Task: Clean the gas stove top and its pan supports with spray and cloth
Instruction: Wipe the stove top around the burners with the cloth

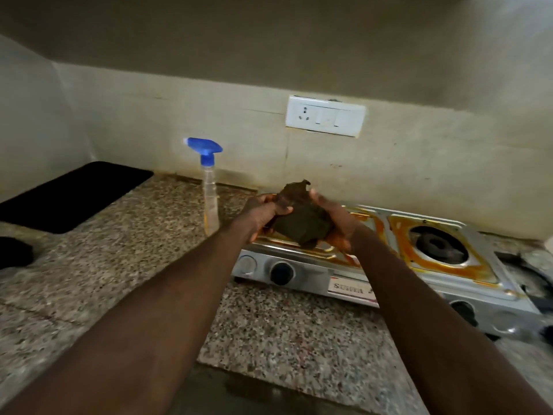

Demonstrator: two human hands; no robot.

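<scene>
A steel two-burner gas stove [314,272] stands on the granite counter, its top smeared with orange-brown grime. The right burner [438,244] is bare, with no pan support on it. Above the stove's left side both hands hold a bunched dark green-brown cloth [300,221]. My left hand [261,215] grips its left side and my right hand [335,221] grips its right side. The left burner is hidden behind the cloth and hands. A clear spray bottle [209,190] with a blue trigger head stands upright left of the stove, near the wall.
A black mat [74,196] lies on the granite counter [284,327] at the far left. A white socket and switch plate [325,115] is on the tiled wall behind. Dark metal objects [535,283] lie at the right edge, beside the stove.
</scene>
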